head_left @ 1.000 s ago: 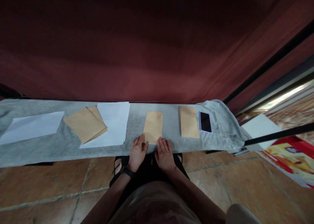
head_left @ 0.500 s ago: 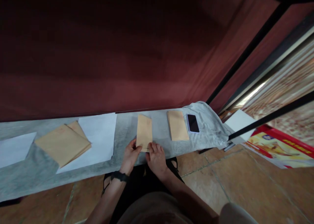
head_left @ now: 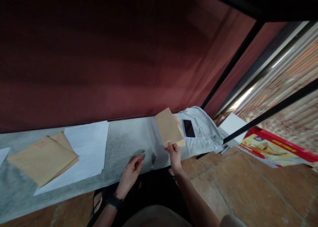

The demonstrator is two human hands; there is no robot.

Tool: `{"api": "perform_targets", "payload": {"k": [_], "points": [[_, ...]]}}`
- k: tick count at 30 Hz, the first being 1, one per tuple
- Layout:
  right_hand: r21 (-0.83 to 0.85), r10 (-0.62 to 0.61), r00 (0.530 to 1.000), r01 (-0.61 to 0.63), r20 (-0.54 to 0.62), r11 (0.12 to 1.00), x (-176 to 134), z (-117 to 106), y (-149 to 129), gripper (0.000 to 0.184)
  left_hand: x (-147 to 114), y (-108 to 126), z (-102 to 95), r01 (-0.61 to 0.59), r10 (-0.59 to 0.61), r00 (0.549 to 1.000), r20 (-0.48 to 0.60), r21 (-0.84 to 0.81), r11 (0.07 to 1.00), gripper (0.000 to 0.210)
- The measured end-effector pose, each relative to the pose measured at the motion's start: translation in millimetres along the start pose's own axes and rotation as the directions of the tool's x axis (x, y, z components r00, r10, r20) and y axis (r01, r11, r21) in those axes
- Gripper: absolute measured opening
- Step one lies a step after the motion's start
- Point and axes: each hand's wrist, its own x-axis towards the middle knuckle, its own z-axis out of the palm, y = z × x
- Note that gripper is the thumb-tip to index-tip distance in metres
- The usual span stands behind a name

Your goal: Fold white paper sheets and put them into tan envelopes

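Note:
My right hand (head_left: 175,156) pinches the lower edge of a brown paper envelope (head_left: 168,127), which is tilted over a stack of brown envelopes (head_left: 182,138). Most of that stack is covered. My left hand (head_left: 131,170), with a dark band on the wrist, hovers at the front edge of the grey cloth, its fingers loosely bent and apart, holding nothing. Right of the stack lies a phone (head_left: 189,128), screen up. Farther left, larger brown envelopes (head_left: 43,159) overlap some white paper sheets (head_left: 89,147).
A narrow bench covered in grey cloth (head_left: 124,134) runs along a dark red wall (head_left: 111,97). At the right stand black metal bars (head_left: 233,63), a white box (head_left: 233,122) and a red and yellow carton (head_left: 275,145) above the tiled floor (head_left: 236,184).
My right hand has carried the envelope right, from the bench middle to over the stack. My left hand has let go of it and drawn back slightly. The view has shifted.

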Motion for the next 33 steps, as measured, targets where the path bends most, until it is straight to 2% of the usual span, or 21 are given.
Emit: {"api": "perform_targets", "payload": {"k": [3, 5, 9, 12, 14, 16, 18, 20, 22, 24, 27, 29, 33], "points": [[0.210, 0.128, 0.989, -0.111, -0.068, 0.971, 11, -13, 1, 0.042, -8, -15, -5.8, 0.008, -0.008, 1.000, 0.003, 0.021, 1.000, 0.040], [0.272, 0.195, 0.977, -0.166, -0.083, 0.948, 15, -21, 4, 0.040, -13, -21, -10.7, 0.003, -0.003, 1.000, -0.001, 0.043, 0.999, 0.040], [0.266, 0.244, 0.968, -0.221, -0.059, 0.938, 17, -35, 12, 0.033, -20, -25, -26.7, -0.037, 0.041, 0.999, -0.023, 0.150, 0.988, 0.038], [0.224, 0.290, 0.957, -0.284, 0.008, 0.932, 16, -43, 12, 0.027, -22, -23, -47.5, -0.057, 0.105, 0.988, -0.117, 0.352, 0.934, 0.038], [0.148, 0.349, 0.934, -0.357, 0.081, 0.922, 16, -48, 9, 0.024, -22, -23, -64.7, -0.002, 0.130, 0.971, -0.200, 0.539, 0.842, 0.041], [0.055, 0.411, 0.907, -0.417, 0.090, 0.907, 18, -51, 5, 0.024, -22, -24, -81.5, 0.129, 0.119, 0.948, -0.295, 0.697, 0.705, 0.047], [-0.029, 0.477, 0.871, -0.477, 0.114, 0.878, 20, -54, 1, 0.029, -22, -27, -94.8, 0.281, 0.081, 0.916, -0.392, 0.774, 0.568, 0.057], [-0.094, 0.524, 0.840, -0.515, 0.140, 0.852, 21, -55, -2, 0.036, -22, -30, -102.9, 0.384, 0.034, 0.893, -0.448, 0.801, 0.459, 0.066], [-0.153, 0.547, 0.822, -0.527, 0.161, 0.836, 22, -54, -3, 0.041, -22, -32, -106.3, 0.407, 0.010, 0.896, -0.445, 0.829, 0.383, 0.067], [-0.212, 0.550, 0.815, -0.514, 0.180, 0.831, 21, -52, -4, 0.043, -22, -30, -106.8, 0.376, 0.013, 0.915, -0.403, 0.865, 0.333, 0.060], [-0.265, 0.513, 0.831, -0.456, 0.214, 0.850, 18, -48, -2, 0.045, -19, -24, -106.8, 0.347, 0.013, 0.930, -0.367, 0.891, 0.292, 0.046], [-0.258, 0.471, 0.854, -0.414, 0.221, 0.873, 15, -46, 1, 0.048, -17, -21, -109.3, 0.355, 0.006, 0.928, -0.373, 0.887, 0.295, 0.038], [-0.255, 0.431, 0.882, -0.379, 0.191, 0.890, 12, -46, 6, 0.051, -16, -19, -122.3, 0.364, -0.029, 0.925, -0.380, 0.857, 0.365, 0.031]]}}
